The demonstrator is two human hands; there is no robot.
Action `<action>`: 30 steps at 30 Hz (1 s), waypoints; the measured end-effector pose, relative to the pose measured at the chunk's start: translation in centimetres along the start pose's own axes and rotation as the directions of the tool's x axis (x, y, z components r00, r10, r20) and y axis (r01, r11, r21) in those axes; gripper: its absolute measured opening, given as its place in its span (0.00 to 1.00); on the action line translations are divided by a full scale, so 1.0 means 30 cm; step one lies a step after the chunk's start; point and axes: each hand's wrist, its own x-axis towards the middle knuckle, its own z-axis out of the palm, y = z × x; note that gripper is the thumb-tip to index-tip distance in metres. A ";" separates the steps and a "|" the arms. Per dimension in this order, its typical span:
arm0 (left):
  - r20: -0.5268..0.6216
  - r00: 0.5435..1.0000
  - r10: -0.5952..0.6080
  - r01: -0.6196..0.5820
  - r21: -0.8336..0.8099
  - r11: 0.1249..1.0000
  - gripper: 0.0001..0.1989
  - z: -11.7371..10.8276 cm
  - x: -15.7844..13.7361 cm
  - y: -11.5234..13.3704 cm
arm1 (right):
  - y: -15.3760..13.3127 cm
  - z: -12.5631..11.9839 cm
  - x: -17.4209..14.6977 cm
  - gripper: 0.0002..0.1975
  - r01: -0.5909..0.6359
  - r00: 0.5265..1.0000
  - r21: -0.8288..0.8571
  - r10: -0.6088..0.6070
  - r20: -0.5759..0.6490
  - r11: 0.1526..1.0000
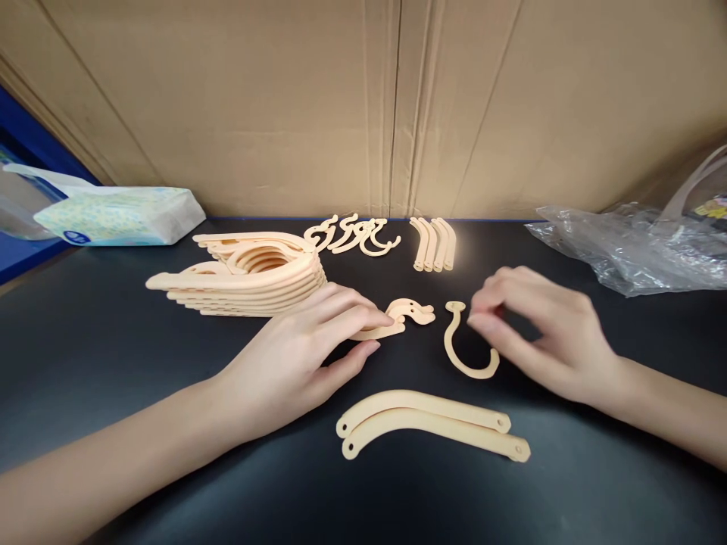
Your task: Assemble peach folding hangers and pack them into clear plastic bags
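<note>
My left hand reaches over a beige plastic piece, fingers on top and thumb at its near edge. Part of that piece is hidden under the fingers. Touching or just behind it lies a curved beige part with small dark holes. My right hand hovers beside a loose beige hanger hook, thumb and fingertips drawn together. Whatever is in that pinch, if anything, is too small to make out. Nearer to me, two curved hanger arms with end holes lie side by side on the black tabletop.
Behind my left hand stands a stack of beige folding hangers. Farther back are several hooks and several hanger arms. A tissue pack lies left, a clear plastic bag right. Cardboard walls the back.
</note>
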 end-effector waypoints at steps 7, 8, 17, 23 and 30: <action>0.068 0.973 0.220 -0.212 -0.108 0.971 0.08 -0.020 -0.009 0.034 | 0.052 0.022 0.005 0.08 -0.062 0.996 -0.104 0.068 0.063 0.993; 0.079 0.963 0.257 -0.248 -0.111 0.962 0.09 -0.021 -0.008 0.040 | 0.055 0.027 0.003 0.09 -0.033 0.995 -0.132 0.044 0.086 0.991; 0.121 0.934 0.337 -0.316 -0.164 0.934 0.07 -0.017 0.002 0.052 | 0.053 0.005 -0.004 0.15 0.191 0.972 -0.356 -0.126 0.197 0.915; 0.129 0.925 0.357 -0.335 -0.167 0.927 0.06 -0.015 -0.010 0.052 | 0.033 -0.013 0.008 0.15 0.367 0.928 -0.543 -0.255 0.272 0.755; 0.137 0.913 0.385 -0.372 -0.112 0.922 0.04 -0.008 -0.010 0.059 | 0.038 0.004 0.007 0.15 0.317 0.947 -0.542 -0.226 0.229 0.778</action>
